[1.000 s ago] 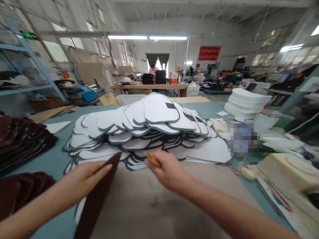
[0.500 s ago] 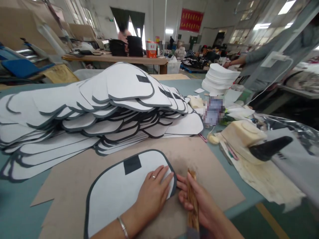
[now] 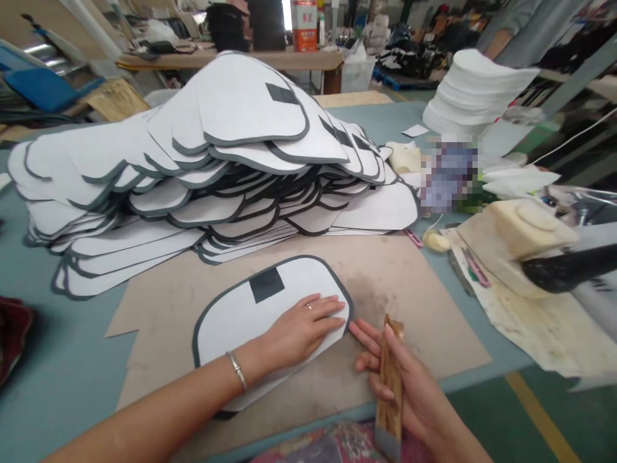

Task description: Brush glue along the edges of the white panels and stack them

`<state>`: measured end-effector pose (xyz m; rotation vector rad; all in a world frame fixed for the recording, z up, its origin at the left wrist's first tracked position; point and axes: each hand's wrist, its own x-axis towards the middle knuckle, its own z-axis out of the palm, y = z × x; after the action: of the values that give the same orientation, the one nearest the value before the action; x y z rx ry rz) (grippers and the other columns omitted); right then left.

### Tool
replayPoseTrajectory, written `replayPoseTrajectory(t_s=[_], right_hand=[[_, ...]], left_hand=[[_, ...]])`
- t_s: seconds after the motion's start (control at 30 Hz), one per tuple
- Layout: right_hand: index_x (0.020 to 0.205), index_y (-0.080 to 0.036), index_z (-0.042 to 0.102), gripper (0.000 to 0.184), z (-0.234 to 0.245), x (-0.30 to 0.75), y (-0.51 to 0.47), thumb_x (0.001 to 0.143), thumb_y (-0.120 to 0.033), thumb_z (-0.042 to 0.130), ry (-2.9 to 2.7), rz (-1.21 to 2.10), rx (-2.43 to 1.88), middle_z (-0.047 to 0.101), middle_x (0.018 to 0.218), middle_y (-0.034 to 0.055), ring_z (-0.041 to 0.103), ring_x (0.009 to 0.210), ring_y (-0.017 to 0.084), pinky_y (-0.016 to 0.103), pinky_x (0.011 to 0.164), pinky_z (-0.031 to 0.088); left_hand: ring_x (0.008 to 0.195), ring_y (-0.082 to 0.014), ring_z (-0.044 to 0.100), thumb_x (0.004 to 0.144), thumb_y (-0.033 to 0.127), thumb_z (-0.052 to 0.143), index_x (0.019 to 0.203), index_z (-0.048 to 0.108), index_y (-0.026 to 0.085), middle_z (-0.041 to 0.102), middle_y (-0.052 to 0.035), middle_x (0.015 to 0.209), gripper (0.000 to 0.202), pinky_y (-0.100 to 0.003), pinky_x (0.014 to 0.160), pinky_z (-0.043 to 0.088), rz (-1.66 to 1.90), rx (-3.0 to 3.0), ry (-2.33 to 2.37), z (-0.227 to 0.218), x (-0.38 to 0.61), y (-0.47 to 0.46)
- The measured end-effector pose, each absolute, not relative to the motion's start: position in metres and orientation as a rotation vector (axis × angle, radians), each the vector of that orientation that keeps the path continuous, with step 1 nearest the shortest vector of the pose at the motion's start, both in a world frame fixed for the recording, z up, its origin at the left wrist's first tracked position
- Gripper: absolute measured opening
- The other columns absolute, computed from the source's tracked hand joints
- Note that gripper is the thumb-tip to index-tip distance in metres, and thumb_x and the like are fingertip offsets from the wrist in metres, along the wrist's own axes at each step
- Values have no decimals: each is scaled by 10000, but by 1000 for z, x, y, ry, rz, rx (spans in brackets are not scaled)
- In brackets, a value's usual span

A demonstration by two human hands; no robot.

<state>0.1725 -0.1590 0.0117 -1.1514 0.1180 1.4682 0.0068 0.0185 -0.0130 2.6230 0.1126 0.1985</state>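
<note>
A white rounded panel (image 3: 231,321) with a dark grey border and a black rectangle patch lies on brown board. My left hand (image 3: 301,328) rests flat on its right part, fingers stretched toward the rounded right end. Just right of that end is my right hand (image 3: 385,366), its thumb and curled fingers around a wooden-handled tool (image 3: 391,392) with a flat grey lower end. Extended fingertips of this hand are at the panel's border; whether they press on it I cannot tell. Behind lies a big heap of similar panels (image 3: 250,103).
Brown board (image 3: 434,328) covers part of the blue-green table (image 3: 29,411). On the right stand a cream plastic container (image 3: 525,231), a black cylindrical object (image 3: 573,267) and a stained cloth (image 3: 530,334). White curved pieces (image 3: 475,96) are stacked behind. Another person's arm (image 3: 506,38) shows at the upper right.
The view has tilted down, so the table things sit higher in the picture. My left hand still lies on the panel, and my right hand still holds the tool, whose grey end shows more.
</note>
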Motion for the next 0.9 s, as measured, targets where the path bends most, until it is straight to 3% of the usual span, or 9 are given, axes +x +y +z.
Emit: replayPoseTrajectory(t_s=[0.13, 0.2, 0.27, 0.3, 0.33, 0.4, 0.57, 0.73, 0.9], right_hand=[[1346, -281, 627, 519, 15, 168, -162, 956, -604, 512, -118, 1437, -1341, 590, 1420, 124, 663, 772, 128, 145, 379, 265], [1454, -275, 526, 607, 14, 167, -164, 971, -633, 449, -357, 1433, -1530, 677, 1284, 133, 668, 736, 141, 181, 418, 383], [1518, -224, 444, 650, 12, 166, -164, 982, -592, 444, -702, 1352, -1715, 677, 1283, 144, 700, 874, 190, 293, 670, 577], [1528, -192, 425, 649, 11, 165, -163, 982, -542, 462, -897, 1271, -1801, 627, 1365, 152, 686, 1035, 229, 373, 866, 583], [1529, -159, 418, 639, 10, 164, -162, 976, -473, 481, -1084, 1173, -1884, 539, 1468, 155, 621, 1205, 266, 439, 1025, 519], [1531, -109, 399, 636, 10, 161, -159, 940, -328, 485, -1389, 1025, -2058, 344, 1602, 139, 467, 1390, 315, 518, 1144, 409], [1554, -81, 334, 706, 12, 162, -154, 861, -167, 442, -1687, 935, -2302, 250, 1630, 121, 489, 1375, 317, 529, 1097, 466], [1534, -119, 391, 642, 11, 173, -155, 899, -206, 434, -1721, 824, -2239, 327, 1606, 89, 464, 1401, 248, 457, 1125, 448], [1557, -149, 354, 713, 23, 171, -150, 849, -110, 429, -1837, 1002, -2347, 179, 1649, 60, 546, 1324, 279, 459, 1079, 492]], left_hand=[[1479, -223, 366, 1038, 189, 453, 1378, 547, 227, 433, -56, 1570, 355, -452, 1208, 333, 212, 2743, 231, -18, 13, 9], [1486, -233, 353, 1043, 200, 454, 1379, 543, 216, 416, -65, 1580, 348, -470, 1203, 340, 238, 2779, 340, -21, 20, 0], [1492, -243, 339, 1040, 193, 461, 1378, 545, 206, 407, -76, 1585, 348, -484, 1200, 339, 264, 2796, 415, -24, 27, -8], [1493, -247, 336, 1035, 181, 464, 1382, 542, 199, 409, -85, 1582, 357, -487, 1198, 340, 278, 2798, 436, -24, 29, -10], [1491, -250, 339, 1029, 167, 464, 1394, 534, 195, 416, -93, 1577, 373, -489, 1195, 341, 289, 2798, 444, -25, 31, -12], [1477, -255, 363, 1023, 149, 458, 1437, 500, 211, 437, -107, 1559, 421, -495, 1187, 344, 302, 2796, 439, -25, 31, -11], [1451, -279, 400, 1020, 173, 477, 1467, 472, 314, 452, -121, 1536, 469, -523, 1165, 344, 301, 2818, 412, -23, 31, -10], [1459, -262, 383, 1010, 190, 511, 1368, 554, 266, 472, -101, 1523, 368, -503, 1184, 326, 293, 2817, 448, -23, 32, -13], [1480, -240, 348, 1016, 157, 474, 1269, 598, 203, 479, -88, 1520, 286, -477, 1202, 308, 305, 2792, 456, -25, 31, -14]])
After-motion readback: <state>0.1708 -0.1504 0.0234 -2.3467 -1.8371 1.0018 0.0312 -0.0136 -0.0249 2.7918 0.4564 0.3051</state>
